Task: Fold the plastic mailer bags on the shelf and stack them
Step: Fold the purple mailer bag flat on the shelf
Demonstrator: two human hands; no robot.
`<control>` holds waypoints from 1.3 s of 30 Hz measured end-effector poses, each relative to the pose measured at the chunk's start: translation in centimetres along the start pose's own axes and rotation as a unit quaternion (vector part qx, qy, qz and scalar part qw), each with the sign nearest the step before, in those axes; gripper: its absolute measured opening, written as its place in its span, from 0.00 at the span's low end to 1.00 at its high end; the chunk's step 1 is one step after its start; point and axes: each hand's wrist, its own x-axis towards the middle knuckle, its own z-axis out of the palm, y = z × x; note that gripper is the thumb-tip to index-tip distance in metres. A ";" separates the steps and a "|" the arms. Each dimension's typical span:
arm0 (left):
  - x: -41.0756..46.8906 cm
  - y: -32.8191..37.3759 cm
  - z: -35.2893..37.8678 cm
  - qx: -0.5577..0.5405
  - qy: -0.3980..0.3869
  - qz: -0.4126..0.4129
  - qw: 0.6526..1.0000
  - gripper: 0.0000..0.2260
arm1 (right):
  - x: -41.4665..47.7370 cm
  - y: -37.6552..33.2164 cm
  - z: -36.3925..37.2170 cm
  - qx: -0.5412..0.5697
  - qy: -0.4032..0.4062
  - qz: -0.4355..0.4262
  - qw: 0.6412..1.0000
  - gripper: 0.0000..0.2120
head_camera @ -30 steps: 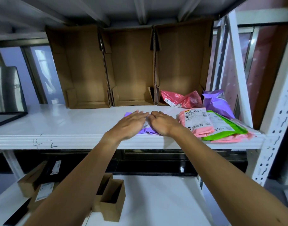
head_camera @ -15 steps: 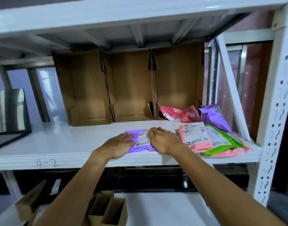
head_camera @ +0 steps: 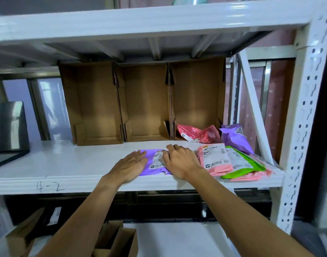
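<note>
A folded purple mailer bag [head_camera: 153,166] with a white label lies flat on the white shelf [head_camera: 66,164]. My left hand [head_camera: 130,166] presses on its left part with straight fingers. My right hand [head_camera: 181,161] rests on its right part, fingers bent over the label edge. To the right sits a stack of folded bags: a pink one [head_camera: 215,160] on top, a green one [head_camera: 242,164] and more pink beneath. Behind them lie a crumpled red bag [head_camera: 198,134] and a crumpled purple bag [head_camera: 235,138].
Three open cardboard boxes [head_camera: 144,108] stand on their sides along the back of the shelf. A white perforated upright [head_camera: 303,127] and a diagonal brace bound the right side. A dark-framed panel [head_camera: 7,130] stands at the far left. Small cardboard boxes [head_camera: 114,240] sit on the lower shelf.
My left hand slid leftwards off the bag's middle, uncovering the purple bag and its label. The view tilted upwards, showing the shelf above.
</note>
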 end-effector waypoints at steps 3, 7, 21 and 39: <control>0.7 0.7 -0.3 -0.043 0.028 -0.004 0.999 0.22 | 0.2 0.2 -0.8 0.019 0.012 0.019 1.000 0.21; 0.8 3.9 -1.7 -0.060 0.047 0.042 0.996 0.22 | 0.9 1.0 -3.7 0.079 0.076 0.071 0.991 0.20; 5.5 18.9 0.6 -0.116 0.033 0.169 0.978 0.22 | -3.2 13.7 -9.6 0.020 0.086 0.189 0.978 0.18; 10.7 27.6 3.1 -0.104 0.134 0.139 0.976 0.21 | -4.4 20.2 -9.5 0.118 -0.032 0.275 0.954 0.25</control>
